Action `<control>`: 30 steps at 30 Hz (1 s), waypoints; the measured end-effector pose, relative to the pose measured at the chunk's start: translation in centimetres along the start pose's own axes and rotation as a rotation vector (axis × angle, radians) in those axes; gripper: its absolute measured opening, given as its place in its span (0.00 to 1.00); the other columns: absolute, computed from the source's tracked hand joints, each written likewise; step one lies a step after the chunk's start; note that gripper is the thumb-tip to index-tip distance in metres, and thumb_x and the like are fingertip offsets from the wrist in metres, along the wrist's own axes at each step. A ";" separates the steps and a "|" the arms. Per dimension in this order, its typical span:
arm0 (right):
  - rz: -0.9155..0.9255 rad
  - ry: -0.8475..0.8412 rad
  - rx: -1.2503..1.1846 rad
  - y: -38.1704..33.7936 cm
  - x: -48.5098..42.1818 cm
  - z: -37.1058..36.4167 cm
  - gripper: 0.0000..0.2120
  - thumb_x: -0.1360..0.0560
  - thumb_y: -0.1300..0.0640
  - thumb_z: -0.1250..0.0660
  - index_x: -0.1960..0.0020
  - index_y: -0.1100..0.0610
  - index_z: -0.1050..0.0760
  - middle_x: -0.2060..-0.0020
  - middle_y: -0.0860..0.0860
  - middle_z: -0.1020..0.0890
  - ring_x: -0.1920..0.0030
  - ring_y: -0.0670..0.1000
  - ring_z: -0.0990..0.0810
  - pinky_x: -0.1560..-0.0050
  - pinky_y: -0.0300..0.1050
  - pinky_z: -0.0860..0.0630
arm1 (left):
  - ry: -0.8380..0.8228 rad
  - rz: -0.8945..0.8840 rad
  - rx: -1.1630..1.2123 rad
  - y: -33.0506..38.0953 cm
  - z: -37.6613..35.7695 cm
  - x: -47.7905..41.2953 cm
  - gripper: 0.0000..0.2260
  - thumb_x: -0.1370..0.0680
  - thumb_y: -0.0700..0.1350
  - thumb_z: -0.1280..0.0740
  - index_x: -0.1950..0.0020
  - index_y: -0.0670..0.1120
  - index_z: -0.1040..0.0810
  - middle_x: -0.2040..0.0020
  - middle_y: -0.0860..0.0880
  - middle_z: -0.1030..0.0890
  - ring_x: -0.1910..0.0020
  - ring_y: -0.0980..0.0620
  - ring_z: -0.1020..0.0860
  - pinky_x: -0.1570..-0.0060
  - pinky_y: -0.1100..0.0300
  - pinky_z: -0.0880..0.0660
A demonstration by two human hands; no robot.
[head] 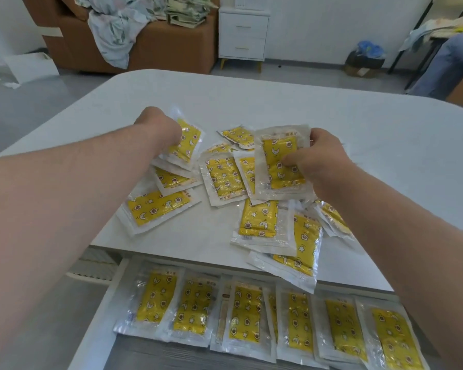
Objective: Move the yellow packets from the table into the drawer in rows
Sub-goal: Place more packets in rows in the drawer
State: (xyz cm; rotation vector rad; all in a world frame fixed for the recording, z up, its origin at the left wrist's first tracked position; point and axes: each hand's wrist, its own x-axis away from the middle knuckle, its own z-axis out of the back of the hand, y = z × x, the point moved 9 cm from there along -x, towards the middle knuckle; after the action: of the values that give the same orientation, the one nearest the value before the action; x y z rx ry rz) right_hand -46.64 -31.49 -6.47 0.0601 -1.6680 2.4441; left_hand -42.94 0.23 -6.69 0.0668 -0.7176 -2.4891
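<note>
Gripping yellow packets — left hand, right hand

The packets at centre frame are clear film with white edges around a yellow panel printed with white stars, crescent moons and brown-centred flowers. The table is white; the drawer has a white rim and grey wood-grain floor. Upper left, a brown sofa holds pale floral cloth.
</note>
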 end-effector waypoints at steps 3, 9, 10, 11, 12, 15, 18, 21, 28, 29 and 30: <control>0.028 0.010 -0.110 0.2 0.2 0.6 0.18 0.32 0.70 0.27 0.47 0.55 0.24 0.56 0.52 0.17 0.56 0.53 0.16 0.56 0.50 0.18 | 0.068 -0.079 0.189 0.5 1.7 0.1 0.03 0.25 0.39 0.35 0.55 0.40 0.27 0.56 0.44 0.27 0.53 0.46 0.27 0.54 0.56 0.29; -0.105 -0.011 -0.536 1.6 2.2 2.1 0.18 0.30 0.74 0.32 0.41 0.63 0.26 0.49 0.62 0.17 0.52 0.64 0.16 0.53 0.67 0.20 | -0.002 0.009 0.810 -0.4 4.1 5.7 0.13 0.27 0.33 0.30 0.47 0.45 0.27 0.57 0.49 0.24 0.61 0.51 0.22 0.73 0.62 0.24; -0.118 -0.028 -0.581 1.6 2.9 2.2 0.18 0.29 0.75 0.33 0.41 0.64 0.27 0.48 0.63 0.18 0.50 0.65 0.16 0.53 0.67 0.20 | -0.119 0.092 0.945 -0.9 3.1 7.3 0.09 0.25 0.32 0.32 0.49 0.43 0.25 0.56 0.49 0.22 0.63 0.51 0.20 0.73 0.61 0.22; -0.128 -0.037 -0.601 1.7 3.7 2.3 0.18 0.28 0.75 0.35 0.40 0.64 0.28 0.48 0.64 0.18 0.50 0.64 0.16 0.54 0.67 0.20 | -0.251 0.161 1.079 -1.2 1.9 8.9 0.05 0.24 0.32 0.35 0.52 0.41 0.24 0.54 0.48 0.20 0.63 0.51 0.18 0.70 0.58 0.20; -0.136 -0.047 -0.608 1.7 4.5 2.5 0.19 0.28 0.75 0.35 0.40 0.64 0.28 0.48 0.64 0.18 0.51 0.64 0.16 0.55 0.67 0.20 | -0.372 0.223 1.196 -1.5 0.9 10.9 0.04 0.22 0.32 0.37 0.53 0.39 0.24 0.52 0.45 0.18 0.63 0.48 0.17 0.68 0.54 0.19; -0.174 -0.095 -0.582 2.1 7.3 2.7 0.16 0.27 0.73 0.35 0.41 0.64 0.26 0.48 0.63 0.17 0.51 0.63 0.16 0.53 0.63 0.19 | -0.582 0.317 1.376 -2.5 -0.6 16.0 0.10 0.23 0.33 0.40 0.45 0.35 0.23 0.50 0.39 0.16 0.55 0.41 0.16 0.62 0.43 0.19; -0.261 -0.122 -0.645 3.0 10.3 3.3 0.10 0.26 0.71 0.33 0.45 0.67 0.26 0.51 0.61 0.16 0.56 0.59 0.16 0.58 0.56 0.17 | -0.634 0.386 1.435 -3.4 -1.2 20.0 0.14 0.25 0.33 0.40 0.41 0.35 0.25 0.48 0.36 0.17 0.54 0.38 0.16 0.66 0.38 0.21; -0.349 -0.129 -0.765 4.6 13.1 3.7 0.17 0.26 0.69 0.33 0.38 0.66 0.26 0.53 0.60 0.15 0.57 0.58 0.15 0.67 0.53 0.17 | -0.682 0.426 1.454 -4.3 -2.1 23.3 0.15 0.26 0.33 0.40 0.40 0.37 0.25 0.48 0.36 0.17 0.56 0.36 0.17 0.70 0.35 0.23; -0.362 -0.174 -0.686 6.9 17.2 4.0 0.10 0.27 0.71 0.33 0.49 0.62 0.21 0.59 0.59 0.14 0.63 0.57 0.14 0.69 0.52 0.18 | -0.678 0.198 1.249 -4.7 -2.2 25.8 0.21 0.33 0.35 0.35 0.40 0.45 0.22 0.47 0.43 0.16 0.52 0.43 0.16 0.60 0.43 0.19; -0.365 -0.180 -0.680 7.1 17.4 4.0 0.10 0.27 0.71 0.33 0.49 0.62 0.21 0.58 0.59 0.14 0.63 0.57 0.14 0.69 0.51 0.18 | -0.680 0.159 1.205 -4.6 -1.9 25.7 0.19 0.33 0.35 0.35 0.43 0.44 0.21 0.48 0.42 0.16 0.54 0.44 0.16 0.61 0.45 0.18; -0.368 -0.190 -0.673 7.2 17.5 4.0 0.09 0.28 0.70 0.32 0.49 0.62 0.20 0.58 0.58 0.14 0.62 0.56 0.14 0.68 0.51 0.18 | -0.684 0.124 1.168 -4.5 -1.6 25.6 0.18 0.33 0.34 0.35 0.44 0.44 0.21 0.50 0.42 0.15 0.56 0.45 0.15 0.63 0.47 0.18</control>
State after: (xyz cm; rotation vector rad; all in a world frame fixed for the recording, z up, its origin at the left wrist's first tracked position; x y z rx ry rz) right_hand -65.31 -35.52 -9.30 0.4668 -2.2319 1.5681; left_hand -66.59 -10.52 -7.79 -0.4026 -2.2600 -1.6150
